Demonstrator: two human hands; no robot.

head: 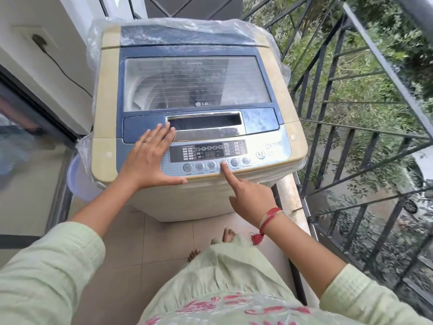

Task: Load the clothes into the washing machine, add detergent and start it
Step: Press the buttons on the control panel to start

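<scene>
A beige and blue top-loading washing machine [276,73] stands in front of me with its glass lid [194,83] closed. Dark shapes show dimly through the glass. My left hand [150,158] lies flat with straight fingers on the lid's front edge, beside the control panel [208,156]. My right hand [248,198] points with a straight index finger, and its tip presses a round button [223,163] in the panel's lower row; the other fingers are curled. The panel display shows faint red digits. No detergent is in view.
A clear plastic sheet [98,43] hangs around the machine's back and sides. A power cord [63,69] runs from a wall socket at the left. A pale tub [77,181] sits at the machine's left. A black balcony railing [351,137] runs close on the right. My bare feet stand on beige tiles.
</scene>
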